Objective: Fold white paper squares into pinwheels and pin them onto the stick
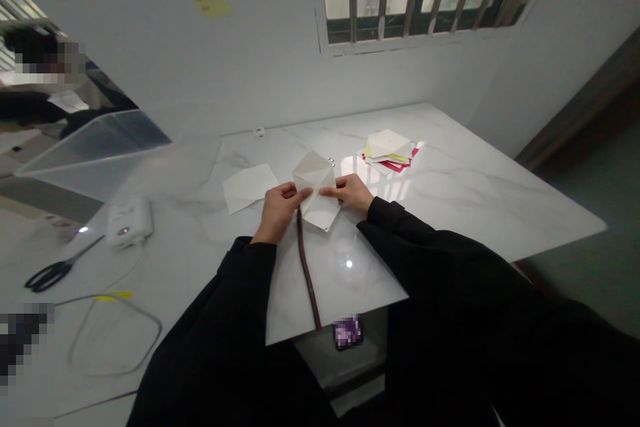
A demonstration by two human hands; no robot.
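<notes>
A partly folded white paper envelope (315, 170) is held between my two hands, just above the marble-patterned table. My left hand (279, 210) pinches its left side, thumb on top. From the other side, my right hand (354, 192) grips the right edge, also with its thumb on the paper. Creased flaps meet near the middle between the thumbs. Left of my left hand lies a flat sheet of white paper (247, 185). A thin brown stick-like strip (306, 267) runs from below the envelope to the table's front edge.
A stack of white, yellow and red envelopes (389, 150) lies at the back right. To the left are black-handled scissors (60, 273), a white power adapter (129, 221) with a cable, and a clear plastic divider (100, 153). Another person (40, 80) sits beyond it.
</notes>
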